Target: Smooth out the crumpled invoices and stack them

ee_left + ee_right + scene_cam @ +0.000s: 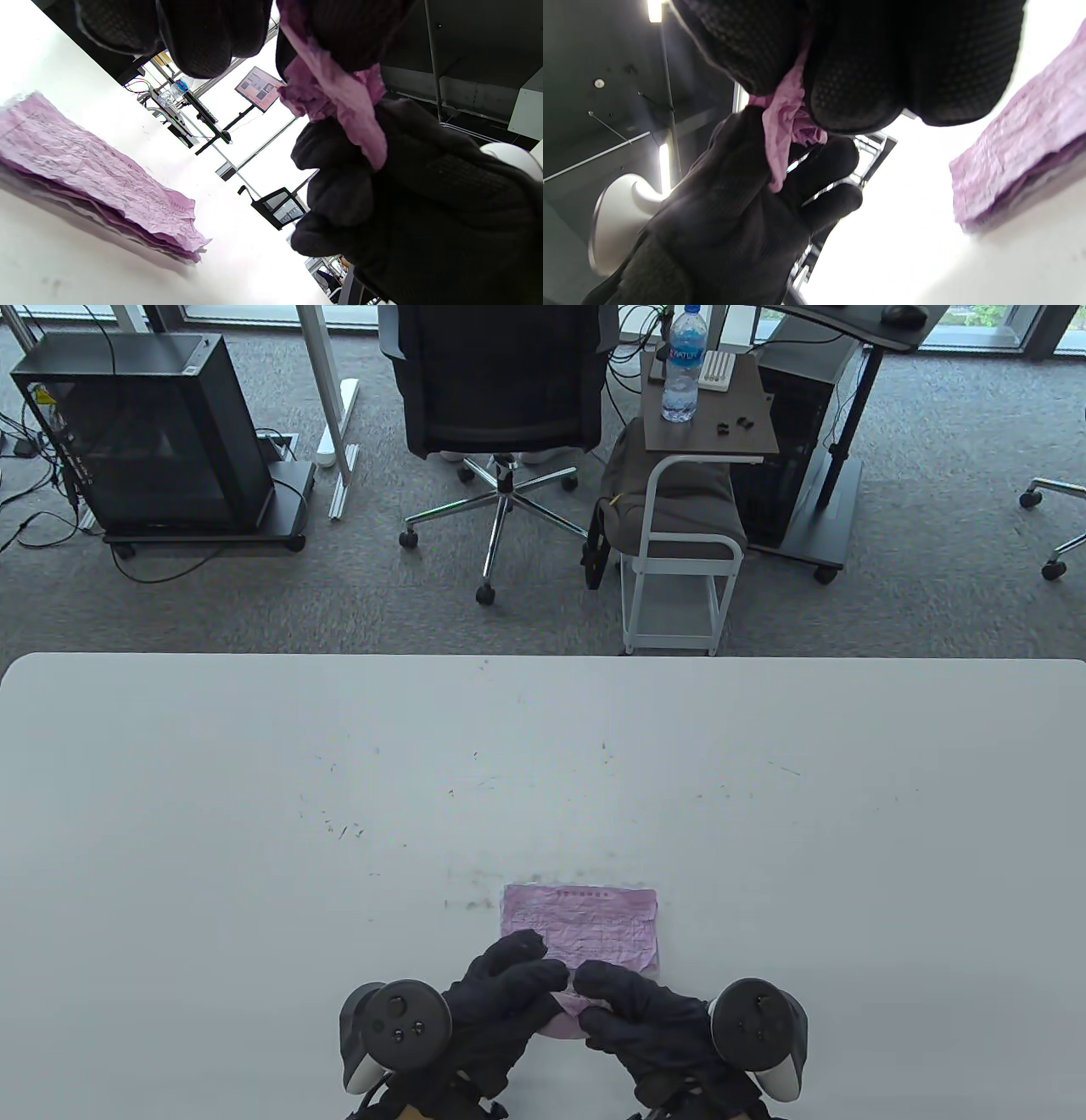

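A stack of flattened pink invoices [585,925] lies on the white table [254,814] near its front edge; it also shows in the left wrist view [93,169] and the right wrist view [1022,156]. Both gloved hands hold one crumpled pink invoice [564,1018] between them, just in front of the stack and above the table. My left hand [509,984] grips its left side. My right hand [628,1010] grips its right side. The crumpled invoice shows between the fingers in the left wrist view [339,97] and the right wrist view [782,123].
Beyond the table's far edge stand an office chair [501,407], a small side table with a water bottle [683,364], and a black computer case [144,432] on a cart. The table has faint scuff marks around its middle.
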Available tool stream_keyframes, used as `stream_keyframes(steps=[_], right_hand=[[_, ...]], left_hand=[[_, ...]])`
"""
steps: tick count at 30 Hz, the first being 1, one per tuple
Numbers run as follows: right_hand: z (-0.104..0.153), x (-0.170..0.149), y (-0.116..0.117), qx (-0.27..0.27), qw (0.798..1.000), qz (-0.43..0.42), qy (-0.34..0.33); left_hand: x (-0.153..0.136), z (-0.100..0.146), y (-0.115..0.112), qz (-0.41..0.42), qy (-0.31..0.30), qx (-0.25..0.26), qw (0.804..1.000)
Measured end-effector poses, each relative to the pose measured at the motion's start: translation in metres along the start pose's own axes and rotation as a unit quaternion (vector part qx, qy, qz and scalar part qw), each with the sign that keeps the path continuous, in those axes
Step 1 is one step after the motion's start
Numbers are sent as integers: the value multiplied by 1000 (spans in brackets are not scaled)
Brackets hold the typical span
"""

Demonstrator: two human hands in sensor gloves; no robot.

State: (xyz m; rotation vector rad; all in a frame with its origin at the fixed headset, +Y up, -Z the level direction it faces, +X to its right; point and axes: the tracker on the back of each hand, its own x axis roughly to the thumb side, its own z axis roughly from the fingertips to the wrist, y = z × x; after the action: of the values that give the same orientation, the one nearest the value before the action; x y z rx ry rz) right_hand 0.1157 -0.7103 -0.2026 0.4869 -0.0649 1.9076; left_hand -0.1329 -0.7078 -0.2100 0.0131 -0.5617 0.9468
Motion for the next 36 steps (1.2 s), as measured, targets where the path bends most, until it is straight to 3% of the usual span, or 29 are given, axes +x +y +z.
stream_keyframes(steps=[2, 6, 11, 18, 22, 24, 26, 29, 30, 32, 34, 36], right_hand=[[1, -1, -3, -30, 1000, -3, 2], [1, -4, -7, -22, 999, -36, 8], [1, -9, -14, -52, 997, -59, 26], [3, -6, -23, -98, 995, -24, 15], [2, -10, -28, -79, 996, -9, 28], [0, -15, -26, -33, 998, 23, 54], [-2, -18, -21, -2, 997, 42, 64], [-4, -21, -22, 54, 987, 95, 116], [-3, -21, -26, 57, 983, 125, 119], [0, -18, -38, -5, 980, 173, 97], [3, -10, -44, -36, 982, 176, 51], [3, 1, -36, -4, 986, 169, 5]], left_hand=[[0, 0, 0, -1, -1, -1, 1000], [1, -1, 0, -9, -6, 6, 1000], [-3, 0, 2, 3, 3, 9, 1000], [-16, 1, 3, 61, 47, 10, 997], [-26, 3, 7, 127, 77, 34, 988], [-30, 4, 10, 127, 86, 50, 987], [-29, 4, 12, 103, 82, 48, 990], [-18, 2, 15, -65, 56, 38, 996], [-14, 1, 16, -135, 43, 27, 990], [-6, -1, 13, -198, 27, 3, 980], [-1, -4, 6, -191, 22, -29, 981], [5, -6, -2, -195, 10, -56, 979]])
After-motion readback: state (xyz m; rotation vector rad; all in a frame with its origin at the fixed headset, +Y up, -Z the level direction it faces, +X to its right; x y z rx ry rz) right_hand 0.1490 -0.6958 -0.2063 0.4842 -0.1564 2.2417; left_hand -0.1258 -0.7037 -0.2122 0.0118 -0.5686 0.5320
